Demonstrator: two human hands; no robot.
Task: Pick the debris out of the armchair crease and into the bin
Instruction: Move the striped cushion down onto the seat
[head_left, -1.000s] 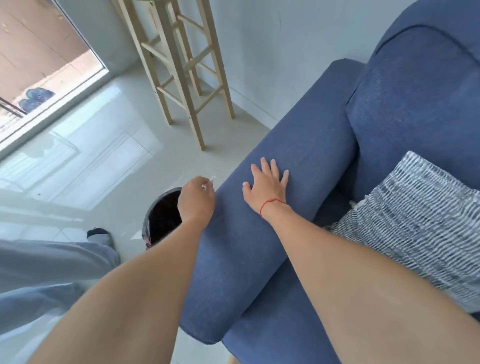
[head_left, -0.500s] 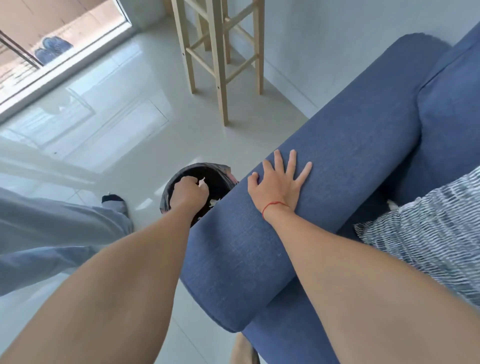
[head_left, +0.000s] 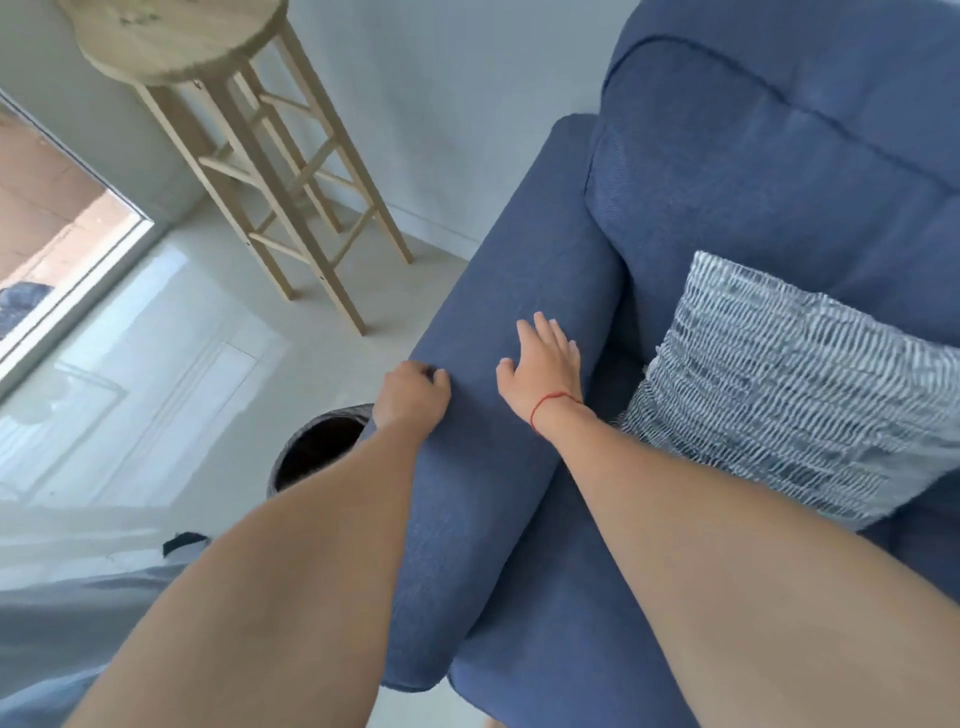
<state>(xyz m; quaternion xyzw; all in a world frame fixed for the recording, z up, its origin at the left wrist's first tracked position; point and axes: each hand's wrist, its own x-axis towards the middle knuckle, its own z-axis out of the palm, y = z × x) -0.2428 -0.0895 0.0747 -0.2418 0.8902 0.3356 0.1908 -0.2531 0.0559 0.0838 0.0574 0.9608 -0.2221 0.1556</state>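
The blue armchair (head_left: 519, 519) fills the right side, its left armrest running down the middle. My right hand (head_left: 543, 358), with a red string at the wrist, lies flat on the armrest, fingers apart and pointing at the dark crease (head_left: 621, 364) beside the seat. A small pale scrap (head_left: 645, 368) shows there by the pillow's corner. My left hand (head_left: 413, 395) rests on the armrest's outer edge with its fingers curled in and nothing visible in it. The dark round bin (head_left: 311, 452) stands on the floor just left of the armrest, partly hidden by my left forearm.
A blue-and-white striped pillow (head_left: 779, 389) lies on the seat against the backrest. A tall wooden stool (head_left: 234, 130) stands by the wall at the upper left. Glossy pale floor tiles (head_left: 156, 364) run to a glass door on the left. My trouser leg (head_left: 62, 623) is at the bottom left.
My left hand, which held a white scrap over the bin, has come up onto the armrest's edge and the scrap is gone from it. My right hand's fingers have closed together slightly.
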